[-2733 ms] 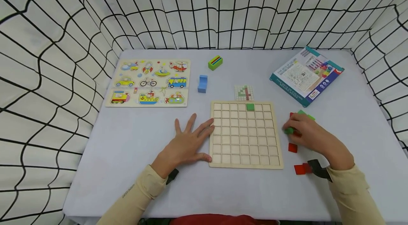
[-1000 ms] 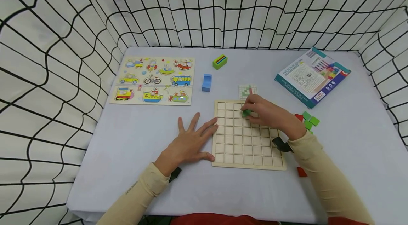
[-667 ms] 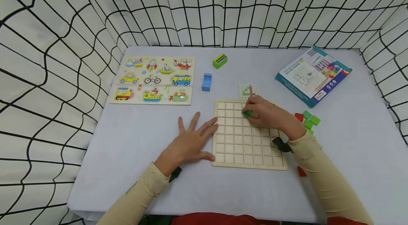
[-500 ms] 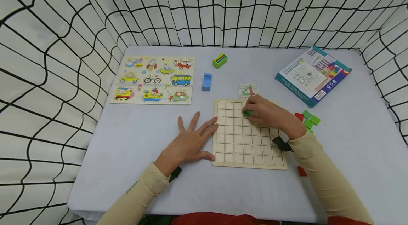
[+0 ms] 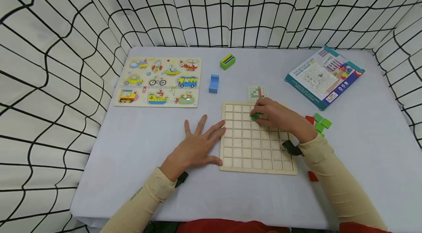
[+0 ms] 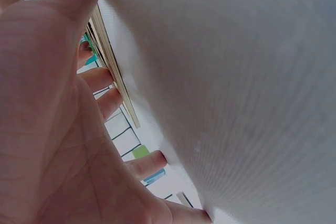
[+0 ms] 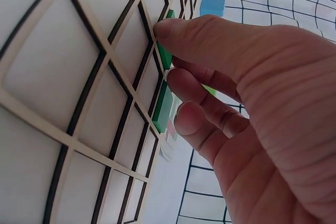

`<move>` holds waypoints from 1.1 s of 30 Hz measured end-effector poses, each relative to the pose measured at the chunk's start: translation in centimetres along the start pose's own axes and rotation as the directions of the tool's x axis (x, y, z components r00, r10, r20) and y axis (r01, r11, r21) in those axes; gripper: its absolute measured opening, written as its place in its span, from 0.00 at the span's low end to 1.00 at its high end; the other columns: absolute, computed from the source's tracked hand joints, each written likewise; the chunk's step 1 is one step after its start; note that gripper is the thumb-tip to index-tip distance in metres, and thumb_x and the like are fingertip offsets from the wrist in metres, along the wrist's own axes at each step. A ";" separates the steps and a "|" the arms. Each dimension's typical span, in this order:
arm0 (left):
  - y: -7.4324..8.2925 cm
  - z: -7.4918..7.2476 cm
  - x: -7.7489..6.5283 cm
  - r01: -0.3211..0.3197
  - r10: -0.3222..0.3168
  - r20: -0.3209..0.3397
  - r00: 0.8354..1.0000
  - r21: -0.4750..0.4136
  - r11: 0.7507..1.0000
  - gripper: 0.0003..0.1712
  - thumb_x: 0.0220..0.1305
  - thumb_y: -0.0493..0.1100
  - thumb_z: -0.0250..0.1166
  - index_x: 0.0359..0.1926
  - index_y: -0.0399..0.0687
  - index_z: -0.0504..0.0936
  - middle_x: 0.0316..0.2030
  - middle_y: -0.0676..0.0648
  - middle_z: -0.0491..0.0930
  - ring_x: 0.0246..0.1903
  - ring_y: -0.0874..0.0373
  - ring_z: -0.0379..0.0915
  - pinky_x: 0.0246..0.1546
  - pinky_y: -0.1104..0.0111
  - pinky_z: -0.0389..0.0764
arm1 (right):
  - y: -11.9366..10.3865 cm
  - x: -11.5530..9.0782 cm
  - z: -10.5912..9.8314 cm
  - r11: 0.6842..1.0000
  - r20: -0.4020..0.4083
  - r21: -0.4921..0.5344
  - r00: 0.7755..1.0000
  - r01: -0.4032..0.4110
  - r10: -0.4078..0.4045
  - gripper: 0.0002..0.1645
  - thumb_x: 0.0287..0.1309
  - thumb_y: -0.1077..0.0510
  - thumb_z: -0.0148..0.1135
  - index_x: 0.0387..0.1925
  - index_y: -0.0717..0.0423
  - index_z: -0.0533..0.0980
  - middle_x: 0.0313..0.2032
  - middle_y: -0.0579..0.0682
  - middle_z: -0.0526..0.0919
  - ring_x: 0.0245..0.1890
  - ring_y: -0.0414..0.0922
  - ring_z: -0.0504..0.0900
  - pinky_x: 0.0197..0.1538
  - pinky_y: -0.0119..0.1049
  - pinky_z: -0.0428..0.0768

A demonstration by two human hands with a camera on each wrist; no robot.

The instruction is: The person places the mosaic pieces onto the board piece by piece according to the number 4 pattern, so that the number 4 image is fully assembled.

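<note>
A wooden grid board lies in front of the person. Thumb and fingers of the right hand pinch a green square tile at a cell in the second row from the far edge. In the right wrist view that pinched tile meets the grid, and another green tile sits in the board nearby. With fingers spread, the left hand rests on the table, its fingertips touching the board's left edge. The left wrist view shows its palm beside the board's side.
A small pattern card lies behind the board. Loose green tiles and a red tile lie right, another red tile nearer. Further back are a box or book, a blue block, a striped green block and a vehicle puzzle.
From the loose tiles on the right, the right hand has moved left onto the board with a green tile. Over the last second it has hardly moved. The left hand stays at the board's edge.
</note>
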State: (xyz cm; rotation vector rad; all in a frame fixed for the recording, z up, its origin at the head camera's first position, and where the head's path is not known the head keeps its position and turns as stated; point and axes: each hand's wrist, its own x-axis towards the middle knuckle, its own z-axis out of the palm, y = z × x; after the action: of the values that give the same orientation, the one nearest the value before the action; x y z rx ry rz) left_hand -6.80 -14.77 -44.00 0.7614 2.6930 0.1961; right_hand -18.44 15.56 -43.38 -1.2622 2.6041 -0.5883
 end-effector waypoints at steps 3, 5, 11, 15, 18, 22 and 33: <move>0.0 -0.1 0.1 -0.003 0.004 -0.006 1.000 0.015 1.000 0.62 0.58 0.77 0.70 0.85 0.57 0.57 0.87 0.51 0.48 0.84 0.26 0.39 0.65 0.13 0.50 | 0.0 0.0 -0.2 1.000 -0.002 0.002 1.000 0.003 -0.003 0.14 0.59 0.66 0.78 0.48 0.60 0.87 0.47 0.57 0.83 0.48 0.52 0.81 0.53 0.49 0.86; 0.0 -0.1 0.1 -0.003 0.004 -0.005 1.000 0.018 1.000 0.62 0.58 0.77 0.70 0.85 0.57 0.57 0.87 0.51 0.48 0.84 0.26 0.39 0.65 0.13 0.50 | 0.0 0.0 -0.2 1.000 -0.005 0.004 1.000 0.008 -0.008 0.14 0.60 0.67 0.77 0.48 0.60 0.87 0.47 0.57 0.83 0.49 0.52 0.81 0.53 0.49 0.85; 0.1 -0.3 0.1 0.000 0.000 0.004 1.000 0.010 1.000 0.62 0.58 0.77 0.70 0.85 0.57 0.57 0.87 0.51 0.48 0.84 0.26 0.39 0.65 0.13 0.50 | -0.1 -0.1 -0.2 1.000 -0.012 0.006 1.000 0.012 -0.012 0.13 0.61 0.67 0.77 0.48 0.59 0.88 0.47 0.56 0.83 0.49 0.51 0.81 0.53 0.49 0.86; 0.1 -0.3 0.1 0.002 -0.002 0.008 1.000 0.000 1.000 0.62 0.58 0.77 0.70 0.85 0.57 0.57 0.87 0.52 0.49 0.84 0.26 0.39 0.65 0.12 0.49 | -0.1 -0.1 0.0 1.000 -0.015 0.004 1.000 0.010 -0.010 0.13 0.61 0.67 0.77 0.48 0.59 0.88 0.47 0.56 0.83 0.49 0.51 0.81 0.53 0.48 0.86; 0.1 -0.3 0.1 0.003 -0.003 0.011 1.000 -0.002 1.000 0.62 0.58 0.77 0.70 0.85 0.57 0.57 0.87 0.52 0.48 0.84 0.26 0.39 0.65 0.12 0.49 | 0.0 -0.2 0.1 1.000 -0.018 0.000 1.000 0.014 -0.014 0.13 0.61 0.67 0.76 0.48 0.59 0.88 0.47 0.56 0.83 0.49 0.51 0.81 0.52 0.48 0.86; 0.1 -0.3 0.1 0.005 -0.005 0.015 1.000 -0.006 1.000 0.62 0.58 0.76 0.70 0.85 0.57 0.57 0.87 0.52 0.48 0.84 0.26 0.39 0.65 0.12 0.49 | 0.0 -0.3 0.2 1.000 -0.024 -0.011 0.999 0.023 -0.023 0.13 0.61 0.66 0.77 0.48 0.59 0.87 0.47 0.56 0.83 0.49 0.51 0.81 0.52 0.48 0.86; 0.1 -0.1 0.1 0.001 -0.001 0.012 1.000 -0.009 1.000 0.62 0.59 0.76 0.70 0.85 0.57 0.57 0.87 0.52 0.48 0.84 0.26 0.39 0.65 0.12 0.48 | -0.2 -1.6 -2.1 0.999 -0.083 0.044 0.997 0.004 0.000 0.15 0.62 0.65 0.76 0.51 0.61 0.87 0.53 0.57 0.83 0.47 0.53 0.85 0.50 0.48 0.89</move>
State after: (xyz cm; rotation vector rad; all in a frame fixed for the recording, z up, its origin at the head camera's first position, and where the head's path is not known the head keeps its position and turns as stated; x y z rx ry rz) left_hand -6.88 -14.66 -43.90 0.7564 2.6791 0.2023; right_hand -18.02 17.27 -41.46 -1.2526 2.6415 -0.7095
